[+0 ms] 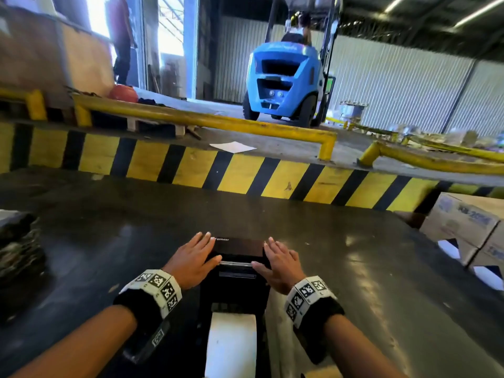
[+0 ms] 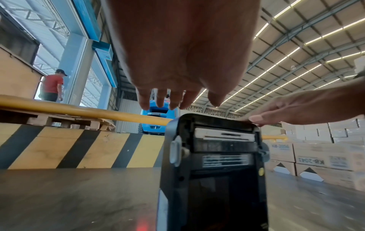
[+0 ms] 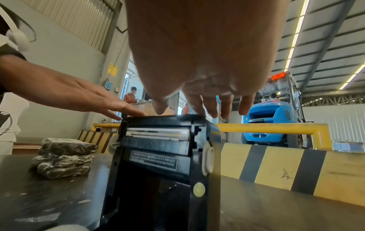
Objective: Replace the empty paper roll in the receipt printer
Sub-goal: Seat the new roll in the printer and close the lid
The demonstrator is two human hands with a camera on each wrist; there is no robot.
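A black receipt printer (image 1: 237,287) stands on the dark table with its lid (image 1: 236,251) swung up. A white paper roll (image 1: 231,345) lies in its bay near the bottom edge of the head view. My left hand (image 1: 195,259) lies flat with straight fingers on the lid's left side. My right hand (image 1: 278,261) lies flat on the lid's right side. The left wrist view shows the lid's underside (image 2: 223,140) with the print bar, my left hand (image 2: 177,100) above it and my right hand's fingers (image 2: 276,115) on its top edge. In the right wrist view the lid (image 3: 158,136) stands under my right hand (image 3: 205,107).
A stack of dark wrapped bundles (image 1: 19,249) sits at the table's left. Cardboard boxes (image 1: 469,227) stand at the right. Beyond the table runs a yellow-and-black striped barrier (image 1: 218,170), then yellow rails (image 1: 207,120) and a blue forklift (image 1: 286,83). A person (image 2: 52,85) stands by the doorway.
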